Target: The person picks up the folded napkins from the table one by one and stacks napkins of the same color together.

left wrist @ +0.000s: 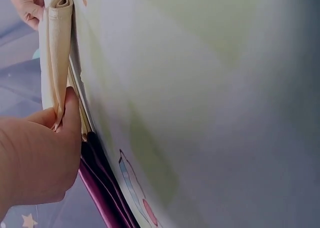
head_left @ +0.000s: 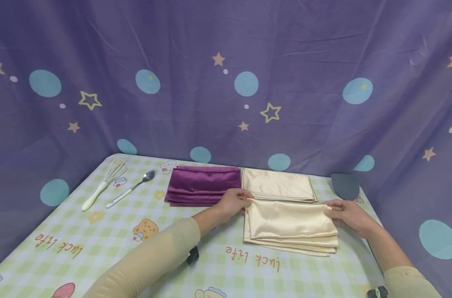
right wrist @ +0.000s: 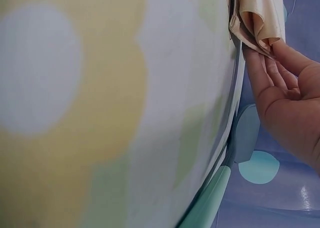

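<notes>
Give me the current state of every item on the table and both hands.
Near cream cloth: folded, its far corners pinched by both hands.
Far cream cloth: folded flat, untouched.
Purple cloth: folded flat, untouched.
Whisk: lying flat.
Spoon: lying flat beside the whisk.
Left hand: pinching the left corner.
Right hand: pinching the right corner.

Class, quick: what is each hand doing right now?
Left hand: pinches the far left corner of the cream cloth.
Right hand: pinches its far right corner.
</notes>
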`<state>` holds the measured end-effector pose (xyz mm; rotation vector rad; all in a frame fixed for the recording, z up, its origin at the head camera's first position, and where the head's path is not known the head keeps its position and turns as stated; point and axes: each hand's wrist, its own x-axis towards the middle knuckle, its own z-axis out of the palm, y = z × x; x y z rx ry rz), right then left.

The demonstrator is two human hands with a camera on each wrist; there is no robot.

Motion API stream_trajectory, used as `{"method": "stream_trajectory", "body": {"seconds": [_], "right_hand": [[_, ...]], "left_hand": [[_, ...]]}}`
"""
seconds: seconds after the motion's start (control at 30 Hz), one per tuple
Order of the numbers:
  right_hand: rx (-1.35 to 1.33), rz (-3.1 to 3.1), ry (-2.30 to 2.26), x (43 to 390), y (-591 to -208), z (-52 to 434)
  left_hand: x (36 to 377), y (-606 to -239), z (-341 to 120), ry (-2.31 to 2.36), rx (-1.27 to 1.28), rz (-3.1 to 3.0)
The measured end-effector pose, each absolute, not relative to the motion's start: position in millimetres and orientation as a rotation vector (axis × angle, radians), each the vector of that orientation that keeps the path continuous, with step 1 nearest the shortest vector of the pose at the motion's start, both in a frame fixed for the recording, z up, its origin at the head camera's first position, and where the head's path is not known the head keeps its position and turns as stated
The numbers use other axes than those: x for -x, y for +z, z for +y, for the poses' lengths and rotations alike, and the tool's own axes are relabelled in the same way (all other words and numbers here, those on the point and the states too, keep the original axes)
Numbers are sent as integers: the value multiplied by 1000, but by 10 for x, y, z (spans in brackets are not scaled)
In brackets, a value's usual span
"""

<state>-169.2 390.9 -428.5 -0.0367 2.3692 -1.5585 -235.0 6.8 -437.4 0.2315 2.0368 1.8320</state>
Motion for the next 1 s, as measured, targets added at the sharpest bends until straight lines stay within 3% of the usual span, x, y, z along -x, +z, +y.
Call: {"method": "stream_trajectory", "body": {"seconds": [1.0], "right_hand": [[-15, 2330, -1695, 1898, -4262, 3837]], "left_hand": [[2634, -4292, 51, 1948, -142, 2066]]}}
